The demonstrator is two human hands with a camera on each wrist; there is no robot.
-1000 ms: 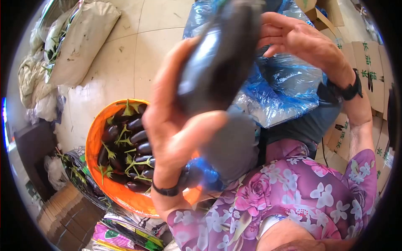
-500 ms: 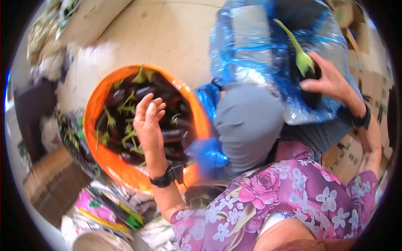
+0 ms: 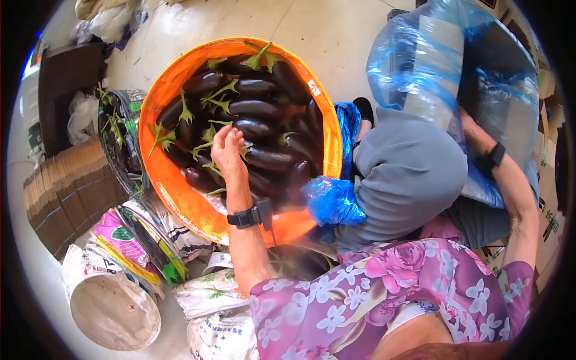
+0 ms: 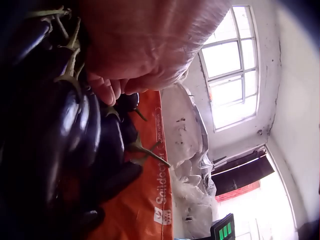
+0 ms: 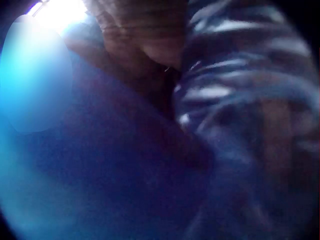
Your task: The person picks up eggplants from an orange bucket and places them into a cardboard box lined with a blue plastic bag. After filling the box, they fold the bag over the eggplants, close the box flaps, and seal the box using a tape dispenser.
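Note:
Purple-black eggplants [image 3: 258, 110] with green stems fill a round orange tub [image 3: 157, 180]. My left hand [image 3: 230, 153] hovers over the eggplants, fingers loosely bent. In the left wrist view, the left hand's fingertips [image 4: 102, 90] hang close to several eggplants [image 4: 65, 130], and nothing shows in its grasp. My right hand [image 3: 474, 127] reaches down into a box [image 3: 507, 99] lined with blue plastic film [image 3: 414, 54]. The lining hides its fingers. In the dark right wrist view, the right hand [image 5: 145, 35] shows against shiny film [image 5: 225, 95]; I cannot tell what it holds.
My knee [image 3: 408, 168] stands between tub and box. A crumpled blue plastic bag [image 3: 336, 201] lies at the tub's right rim. Left are a dark bag of eggplants [image 3: 120, 129], stacked cardboard [image 3: 75, 192] and printed sacks [image 3: 141, 240]; a white bucket [image 3: 114, 312] stands lower left.
The eggplant first held by my left hand passed to my right hand, which has gone down into the lined box. My left hand has moved back over the tub; the view has swung left.

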